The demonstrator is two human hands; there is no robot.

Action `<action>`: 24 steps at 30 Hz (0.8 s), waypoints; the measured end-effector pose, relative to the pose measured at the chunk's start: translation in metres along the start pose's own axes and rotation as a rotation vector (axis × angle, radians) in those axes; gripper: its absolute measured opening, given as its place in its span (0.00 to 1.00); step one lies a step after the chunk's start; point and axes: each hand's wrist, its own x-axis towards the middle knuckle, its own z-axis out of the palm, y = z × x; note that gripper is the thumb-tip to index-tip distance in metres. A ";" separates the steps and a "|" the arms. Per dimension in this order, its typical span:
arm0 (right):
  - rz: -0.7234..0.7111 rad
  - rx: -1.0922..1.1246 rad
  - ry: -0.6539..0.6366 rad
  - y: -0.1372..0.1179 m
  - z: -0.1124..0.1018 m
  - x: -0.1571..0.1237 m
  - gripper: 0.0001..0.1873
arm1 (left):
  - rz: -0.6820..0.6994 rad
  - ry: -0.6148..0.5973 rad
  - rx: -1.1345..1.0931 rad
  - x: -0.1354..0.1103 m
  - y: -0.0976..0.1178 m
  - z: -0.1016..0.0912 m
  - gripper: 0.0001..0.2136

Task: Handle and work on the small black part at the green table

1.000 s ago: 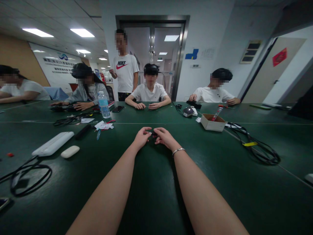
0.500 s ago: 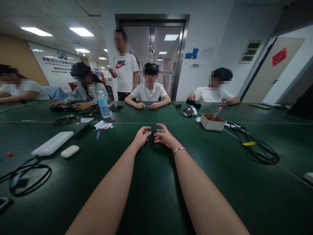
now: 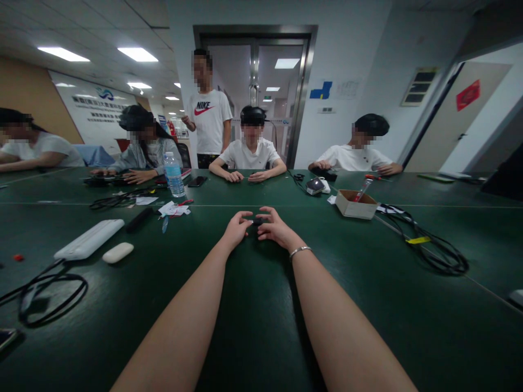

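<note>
Office-type room, glass double door (image 3: 272,71) in a metal frame at the back, long dark green desk (image 3: 253,326) running across the view. Small dark piece (image 3: 257,222) is mid-desk, between the two hands, mostly hidden by fingers; can't tell what it is. Left hand (image 3: 237,228) has a narrow pinch on its left end, thumb in front. Right hand (image 3: 277,226) is at the other end, index raised, other fingers half curled around it; can't tell if it grips or just touches. Metal bracelet (image 3: 300,251) on the right wrist. Left side of desk: long white device (image 3: 89,239), rounded white case (image 3: 118,252), black bar (image 3: 139,219), looped black cable (image 3: 61,277). Further back: water bottle (image 3: 174,175) upright, phone (image 3: 198,181) lying just beside it, paper scraps (image 3: 174,209) nearer. Right side: open box (image 3: 354,209) with a red-and-clear item (image 3: 362,190) leaning out of it, coiled black cable (image 3: 449,267) with a yellow tag (image 3: 418,240). Seated person (image 3: 251,155) directly opposite wears a headset, both hands on the desk; standing person (image 3: 210,120) behind, in white T-shirt.
</note>
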 end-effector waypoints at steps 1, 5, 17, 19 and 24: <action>0.003 0.003 -0.006 0.000 0.000 0.000 0.28 | 0.001 -0.001 -0.001 0.000 0.000 0.000 0.13; 0.070 -0.024 0.016 -0.001 0.000 -0.001 0.15 | 0.004 -0.008 -0.010 0.000 0.000 0.000 0.13; 0.068 0.020 -0.043 -0.004 0.002 -0.003 0.19 | -0.010 -0.003 -0.008 -0.004 0.006 -0.001 0.15; 0.038 0.054 -0.057 -0.003 0.001 -0.002 0.26 | -0.011 -0.005 -0.008 -0.004 0.005 -0.001 0.15; 0.095 0.031 0.002 -0.001 0.001 -0.001 0.13 | -0.016 -0.004 -0.017 -0.002 0.004 0.000 0.15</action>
